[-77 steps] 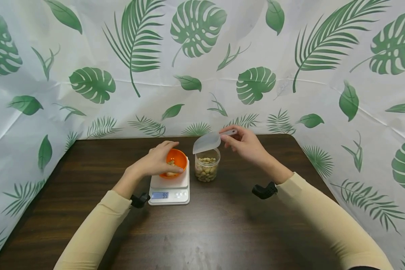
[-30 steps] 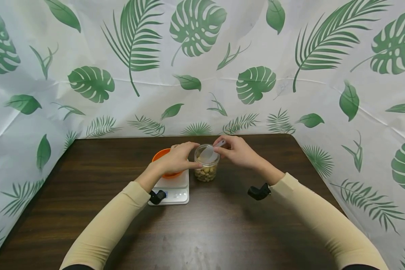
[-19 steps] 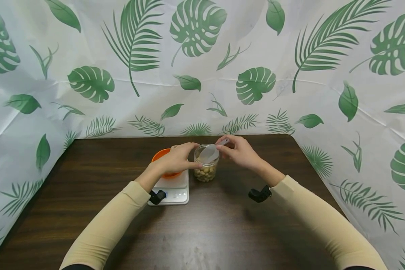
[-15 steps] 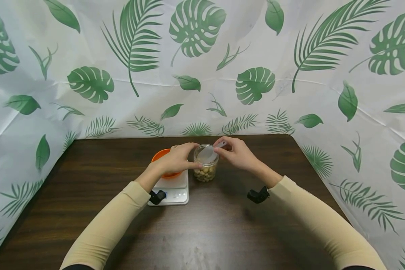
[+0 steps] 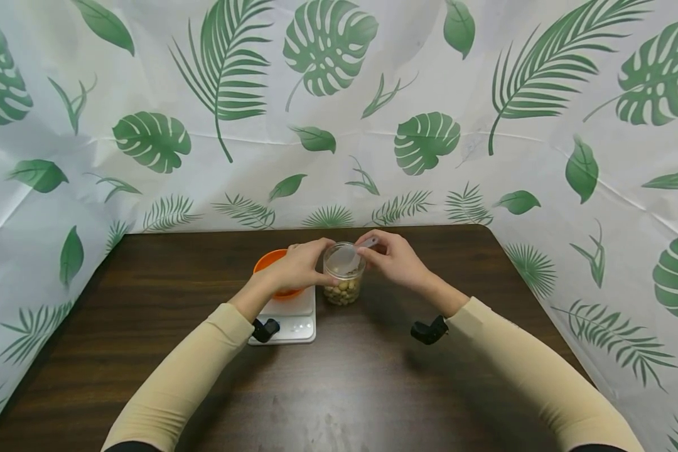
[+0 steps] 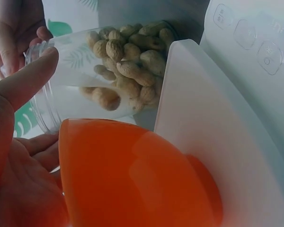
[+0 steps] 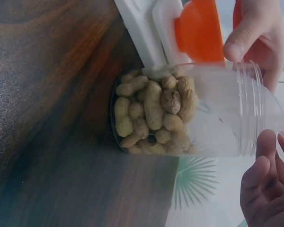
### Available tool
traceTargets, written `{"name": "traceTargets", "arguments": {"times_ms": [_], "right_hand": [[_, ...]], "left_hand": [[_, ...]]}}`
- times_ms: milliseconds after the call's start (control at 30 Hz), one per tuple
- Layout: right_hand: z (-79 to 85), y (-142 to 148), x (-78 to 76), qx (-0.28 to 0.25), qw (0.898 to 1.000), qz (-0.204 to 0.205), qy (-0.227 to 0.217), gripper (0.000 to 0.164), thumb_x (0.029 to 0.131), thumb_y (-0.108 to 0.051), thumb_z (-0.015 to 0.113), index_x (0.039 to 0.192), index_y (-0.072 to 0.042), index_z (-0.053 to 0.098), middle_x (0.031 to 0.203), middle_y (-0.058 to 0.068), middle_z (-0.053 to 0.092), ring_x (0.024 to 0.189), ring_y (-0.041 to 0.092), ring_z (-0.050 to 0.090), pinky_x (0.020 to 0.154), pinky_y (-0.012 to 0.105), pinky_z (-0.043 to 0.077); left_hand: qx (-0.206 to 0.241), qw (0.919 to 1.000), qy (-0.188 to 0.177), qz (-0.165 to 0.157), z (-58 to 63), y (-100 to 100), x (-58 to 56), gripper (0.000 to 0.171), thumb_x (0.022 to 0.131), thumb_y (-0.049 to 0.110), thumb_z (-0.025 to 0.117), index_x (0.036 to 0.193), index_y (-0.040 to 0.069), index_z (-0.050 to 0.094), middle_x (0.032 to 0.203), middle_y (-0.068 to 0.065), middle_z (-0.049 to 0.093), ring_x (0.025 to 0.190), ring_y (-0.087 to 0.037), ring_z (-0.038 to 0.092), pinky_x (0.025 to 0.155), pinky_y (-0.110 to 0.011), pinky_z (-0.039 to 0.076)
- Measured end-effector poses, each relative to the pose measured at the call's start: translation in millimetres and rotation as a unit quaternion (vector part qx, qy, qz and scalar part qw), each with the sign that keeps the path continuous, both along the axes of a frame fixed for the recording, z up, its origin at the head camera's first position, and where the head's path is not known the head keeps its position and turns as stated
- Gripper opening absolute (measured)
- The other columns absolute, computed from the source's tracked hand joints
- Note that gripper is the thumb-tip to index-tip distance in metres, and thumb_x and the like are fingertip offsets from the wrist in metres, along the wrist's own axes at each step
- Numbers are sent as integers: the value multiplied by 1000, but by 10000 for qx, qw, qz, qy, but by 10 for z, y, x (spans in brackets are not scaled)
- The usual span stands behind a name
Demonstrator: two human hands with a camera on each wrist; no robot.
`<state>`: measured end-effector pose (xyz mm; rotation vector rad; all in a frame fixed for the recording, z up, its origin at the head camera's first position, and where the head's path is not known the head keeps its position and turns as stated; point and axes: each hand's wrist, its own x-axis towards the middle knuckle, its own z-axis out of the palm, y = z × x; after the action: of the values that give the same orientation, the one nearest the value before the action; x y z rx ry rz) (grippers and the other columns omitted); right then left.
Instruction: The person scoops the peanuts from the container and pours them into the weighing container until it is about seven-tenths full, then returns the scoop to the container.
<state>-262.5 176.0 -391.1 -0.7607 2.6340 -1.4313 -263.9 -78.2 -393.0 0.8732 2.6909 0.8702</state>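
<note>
A clear jar (image 7: 213, 111) partly filled with unshelled peanuts (image 7: 154, 106) stands on the table. My left hand (image 5: 296, 269) grips it near the rim, thumb on the near side and fingers behind. With thumb and fingers, my right hand (image 5: 395, 257) pinches the handle of a translucent white scoop (image 5: 344, 258), whose bowl dips inside the jar mouth. In the left wrist view, a peanut lies close to the scoop's edge through the jar wall. An orange bowl (image 6: 128, 175) sits left of the jar, partly hidden by my left hand.
Under the orange bowl is a white kitchen scale (image 5: 294, 329); my wrist camera covers its display. The dark wooden table (image 5: 373, 389) extends to both sides and toward me. Behind it hangs a leaf-print sheet (image 5: 339, 157).
My left hand has left the orange bowl and taken hold of the jar. The scoop has come down from above the rim into the jar, and its tilt has shifted slightly.
</note>
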Motion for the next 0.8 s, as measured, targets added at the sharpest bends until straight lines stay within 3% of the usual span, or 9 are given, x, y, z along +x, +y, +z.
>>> {"name": "traceTargets", "arguments": {"times_ms": [233, 467, 667, 800], "right_hand": [[30, 46, 9, -364, 9990, -116, -238, 20, 104, -20, 63, 118, -6, 69, 77, 15, 65, 74, 48, 59, 57, 32, 46], [-3, 90, -3, -602, 9974, -172, -367, 22, 105, -20, 62, 120, -4, 68, 81, 14, 66, 82, 52, 61, 68, 46, 55], [-28, 127, -5, -746, 9960, -205, -439, 24, 106, -20, 61, 121, -3, 68, 83, 16, 66, 83, 50, 61, 67, 39, 56], [-38, 146, -9, -870, 9948, -222, -472, 25, 106, -20, 61, 122, -2, 67, 85, 18, 67, 82, 45, 62, 68, 43, 55]], "left_hand": [[-19, 10000, 34, 56, -8, 27, -3, 83, 87, 40, 84, 149, 2, 44, 137, -11, 60, 125, -27, 56, 107, -54, 30], [-18, 9999, 45, 88, -18, 60, -10, 85, 84, 43, 85, 148, 3, 44, 132, -9, 62, 120, -25, 58, 106, -52, 30], [-39, 9999, 16, 117, -20, 66, -6, 87, 84, 44, 85, 150, 4, 42, 132, -9, 62, 120, -26, 58, 107, -52, 30], [-33, 9999, -17, 125, -18, 69, -3, 88, 84, 45, 84, 150, 5, 42, 133, -10, 61, 121, -27, 58, 107, -53, 29]]}}
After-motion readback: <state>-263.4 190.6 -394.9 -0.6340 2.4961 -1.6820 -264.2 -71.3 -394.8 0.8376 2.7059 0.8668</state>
